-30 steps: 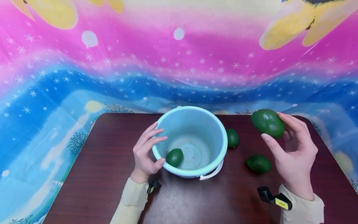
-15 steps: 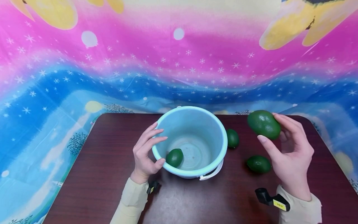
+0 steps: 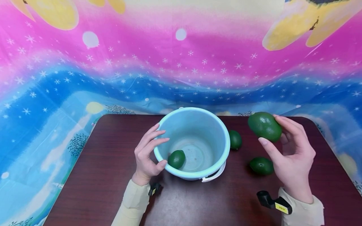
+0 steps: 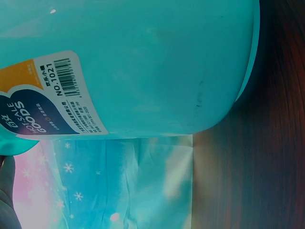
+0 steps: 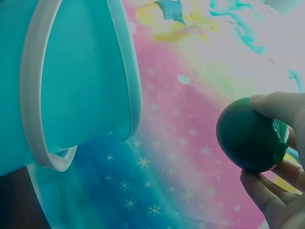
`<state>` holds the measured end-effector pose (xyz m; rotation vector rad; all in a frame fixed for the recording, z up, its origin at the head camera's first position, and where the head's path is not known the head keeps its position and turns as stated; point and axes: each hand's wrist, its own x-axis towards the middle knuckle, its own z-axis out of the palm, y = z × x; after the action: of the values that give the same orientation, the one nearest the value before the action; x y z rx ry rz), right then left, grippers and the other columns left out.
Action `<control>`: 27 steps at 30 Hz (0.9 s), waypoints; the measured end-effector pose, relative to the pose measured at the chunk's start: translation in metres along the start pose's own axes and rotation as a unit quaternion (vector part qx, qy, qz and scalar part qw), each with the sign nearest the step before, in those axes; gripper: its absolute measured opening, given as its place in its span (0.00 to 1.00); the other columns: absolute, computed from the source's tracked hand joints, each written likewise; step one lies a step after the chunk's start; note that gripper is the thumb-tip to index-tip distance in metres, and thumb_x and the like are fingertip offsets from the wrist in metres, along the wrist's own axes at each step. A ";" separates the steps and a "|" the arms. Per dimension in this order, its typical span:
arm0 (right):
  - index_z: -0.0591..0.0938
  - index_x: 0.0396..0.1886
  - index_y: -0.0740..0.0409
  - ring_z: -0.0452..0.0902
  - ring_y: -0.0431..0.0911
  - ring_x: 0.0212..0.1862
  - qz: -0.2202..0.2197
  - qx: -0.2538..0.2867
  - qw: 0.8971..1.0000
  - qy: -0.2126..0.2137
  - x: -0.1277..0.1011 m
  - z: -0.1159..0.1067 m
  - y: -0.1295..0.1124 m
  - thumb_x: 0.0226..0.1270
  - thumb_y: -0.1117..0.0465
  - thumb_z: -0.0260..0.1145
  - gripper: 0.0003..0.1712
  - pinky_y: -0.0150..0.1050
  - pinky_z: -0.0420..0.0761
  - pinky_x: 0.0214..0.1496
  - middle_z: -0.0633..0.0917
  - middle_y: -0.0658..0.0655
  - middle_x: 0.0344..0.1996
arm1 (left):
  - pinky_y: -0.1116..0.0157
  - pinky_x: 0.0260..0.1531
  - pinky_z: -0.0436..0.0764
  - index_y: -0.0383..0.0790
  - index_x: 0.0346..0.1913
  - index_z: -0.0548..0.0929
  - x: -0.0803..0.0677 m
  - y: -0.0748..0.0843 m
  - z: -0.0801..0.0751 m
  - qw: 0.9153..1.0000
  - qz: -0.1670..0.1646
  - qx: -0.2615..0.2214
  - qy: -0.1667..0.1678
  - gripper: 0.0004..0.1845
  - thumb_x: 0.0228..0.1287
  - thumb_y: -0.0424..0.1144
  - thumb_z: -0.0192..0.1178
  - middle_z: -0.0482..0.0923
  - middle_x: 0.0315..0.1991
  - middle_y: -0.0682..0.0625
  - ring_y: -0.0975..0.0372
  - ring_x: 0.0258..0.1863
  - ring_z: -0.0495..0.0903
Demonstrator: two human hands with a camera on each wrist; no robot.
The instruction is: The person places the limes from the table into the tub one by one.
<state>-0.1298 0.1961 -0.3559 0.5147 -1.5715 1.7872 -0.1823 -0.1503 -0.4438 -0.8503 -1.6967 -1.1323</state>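
We see a dark wood-look desk (image 3: 93,175), patterned backdrop (image 3: 169,72) behind; on the left, the left hand (image 3: 148,153) holds the blue bucket (image 3: 195,125) by its rim, fingers hooked over the edge, thumb at the near left; bucket stands upright on the desk; in the left wrist view we read NO.1021 on its label (image 4: 52,95); one green fruit (image 3: 176,159) lies inside, near left; white handle (image 5: 31,86) hangs down on the near right side; just right of the bucket, a second fruit (image 3: 235,139) on the desk, partly hidden by the rim, contact we can't tell; a third fruit (image 3: 261,165) lies further right and nearer us; above it, a fourth fruit (image 3: 265,126) is off the desk, pinched between thumb and fingers of the right hand (image 3: 294,153).
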 end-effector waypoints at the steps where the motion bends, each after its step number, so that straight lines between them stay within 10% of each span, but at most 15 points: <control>1: 0.76 0.58 0.82 0.75 0.57 0.61 0.000 -0.001 1.000 -0.001 0.000 0.000 0.000 0.50 0.84 0.72 0.32 0.37 0.77 0.62 0.75 0.74 0.59 | 0.47 0.59 0.78 0.34 0.42 0.89 0.000 0.000 0.000 1.000 0.000 0.000 0.000 0.35 0.66 0.67 0.56 0.84 0.47 0.35 0.35 0.57 0.78; 27: 0.76 0.59 0.82 0.74 0.58 0.61 0.004 -0.005 1.000 -0.022 -0.005 0.006 -0.001 0.52 0.82 0.73 0.31 0.37 0.77 0.63 0.76 0.72 0.58 | 0.48 0.59 0.79 0.34 0.42 0.89 0.000 0.000 0.000 1.000 -0.001 0.002 0.001 0.35 0.66 0.67 0.56 0.84 0.46 0.35 0.36 0.57 0.78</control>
<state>-0.1269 0.1888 -0.3573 0.5477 -1.6137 1.7839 -0.1822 -0.1498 -0.4433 -0.8447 -1.6977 -1.1312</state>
